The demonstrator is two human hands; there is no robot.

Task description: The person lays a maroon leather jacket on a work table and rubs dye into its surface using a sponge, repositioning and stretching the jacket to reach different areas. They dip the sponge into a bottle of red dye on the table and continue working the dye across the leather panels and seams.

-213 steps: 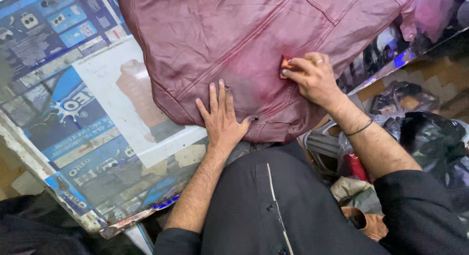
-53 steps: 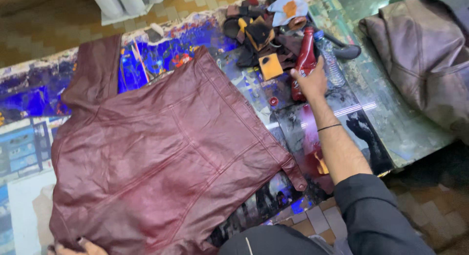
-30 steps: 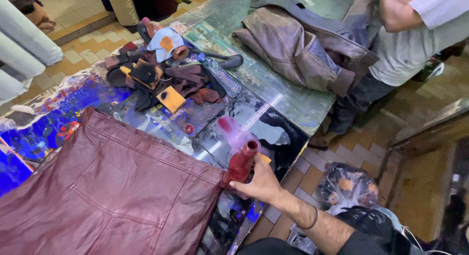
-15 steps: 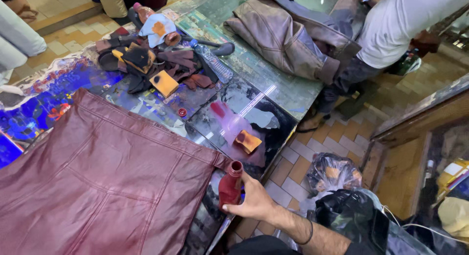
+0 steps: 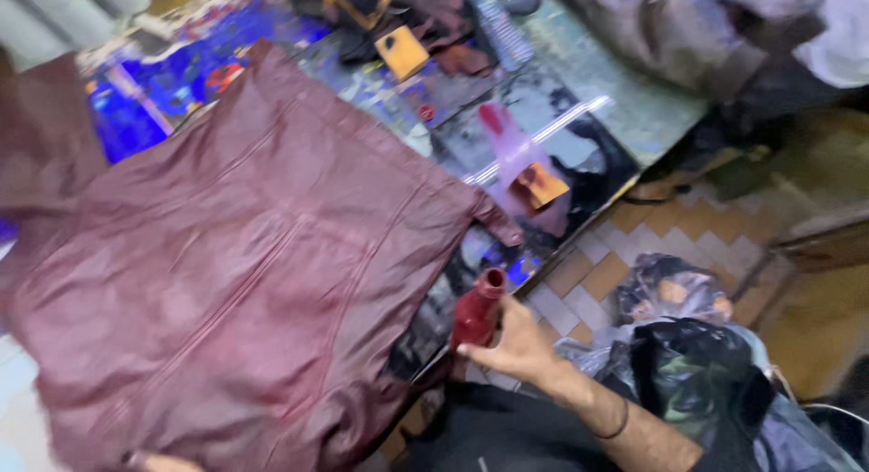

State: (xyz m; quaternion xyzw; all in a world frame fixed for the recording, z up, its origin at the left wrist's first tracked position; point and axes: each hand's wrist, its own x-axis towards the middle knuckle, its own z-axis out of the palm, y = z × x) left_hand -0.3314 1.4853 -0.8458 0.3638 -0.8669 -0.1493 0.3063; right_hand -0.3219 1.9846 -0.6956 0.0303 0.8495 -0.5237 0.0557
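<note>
Red bottle sits upright in the right hand, fingers wrapped round its lower half, just off the table edge beside the maroon leather jacket. Left hand barely shows, grip unclear.

Printed poster sheets cover the table top, showing blue, red and white patches left of and above the spread garment. A clear plastic bottle lies at the top centre. Black plastic bags sit on the floor, lower right.
</note>
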